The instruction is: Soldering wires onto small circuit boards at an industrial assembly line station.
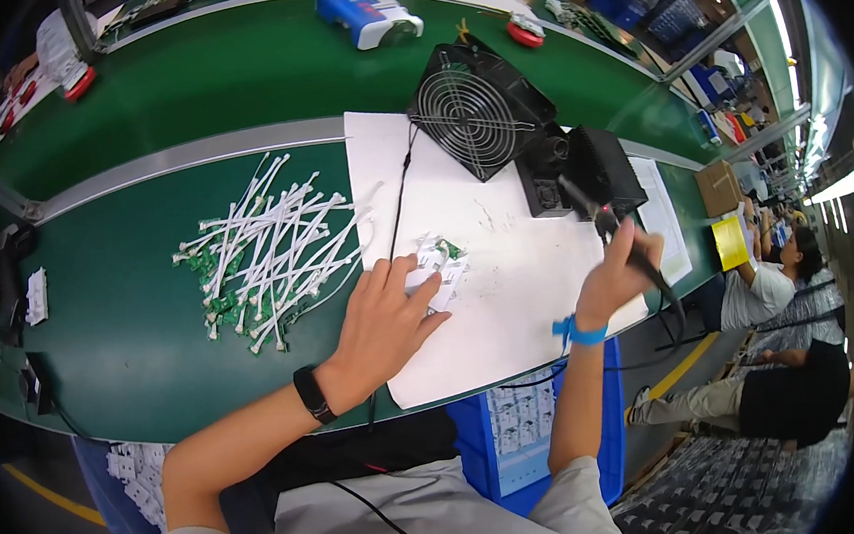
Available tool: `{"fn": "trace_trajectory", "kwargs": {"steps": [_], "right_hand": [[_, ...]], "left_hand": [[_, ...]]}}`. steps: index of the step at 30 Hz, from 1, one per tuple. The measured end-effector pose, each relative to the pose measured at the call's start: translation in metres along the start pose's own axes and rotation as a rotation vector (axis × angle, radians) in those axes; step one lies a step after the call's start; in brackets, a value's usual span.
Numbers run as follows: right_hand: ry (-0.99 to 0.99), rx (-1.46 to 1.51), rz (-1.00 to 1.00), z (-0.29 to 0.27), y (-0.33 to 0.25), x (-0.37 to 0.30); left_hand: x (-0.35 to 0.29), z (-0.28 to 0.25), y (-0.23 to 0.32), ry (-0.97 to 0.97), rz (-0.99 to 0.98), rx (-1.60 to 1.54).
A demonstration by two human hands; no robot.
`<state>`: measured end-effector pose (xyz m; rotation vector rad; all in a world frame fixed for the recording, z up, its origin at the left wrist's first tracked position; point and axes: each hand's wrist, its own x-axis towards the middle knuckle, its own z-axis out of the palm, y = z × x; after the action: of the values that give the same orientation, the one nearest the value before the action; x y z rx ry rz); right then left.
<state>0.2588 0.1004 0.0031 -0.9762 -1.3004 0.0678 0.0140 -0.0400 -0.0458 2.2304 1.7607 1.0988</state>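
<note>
My left hand (383,316) lies on the white sheet, its fingers spread and the thumb held apart. Its fingertips are at the lower left edge of a white plastic part (446,288), which carries a small green circuit board (449,250). In my right hand (620,277) is a soldering iron (604,221) with a dark handle, raised over the right side of the sheet. Its tip points up and left, away from the white part, and overlaps the black iron stand (544,196) in view. A black cable trails from the iron past my wrist.
Left of the sheet, many white cables with green boards (270,244) lie heaped on the green table (120,321). A black fan with a round grille (470,113) stands behind, beside a black box (605,165). Below the edge is a blue bin (607,418). Other people are at right.
</note>
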Motion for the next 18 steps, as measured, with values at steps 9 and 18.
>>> {"fn": "trace_trajectory", "kwargs": {"steps": [9,18], "right_hand": [[-0.290,-0.076,0.118,0.072,0.094,0.058],[-0.335,0.094,0.318,0.093,0.100,0.059]], "left_hand": [[0.006,0.006,0.009,0.028,0.047,-0.032],[0.002,0.003,0.009,0.004,0.043,-0.009]]}}
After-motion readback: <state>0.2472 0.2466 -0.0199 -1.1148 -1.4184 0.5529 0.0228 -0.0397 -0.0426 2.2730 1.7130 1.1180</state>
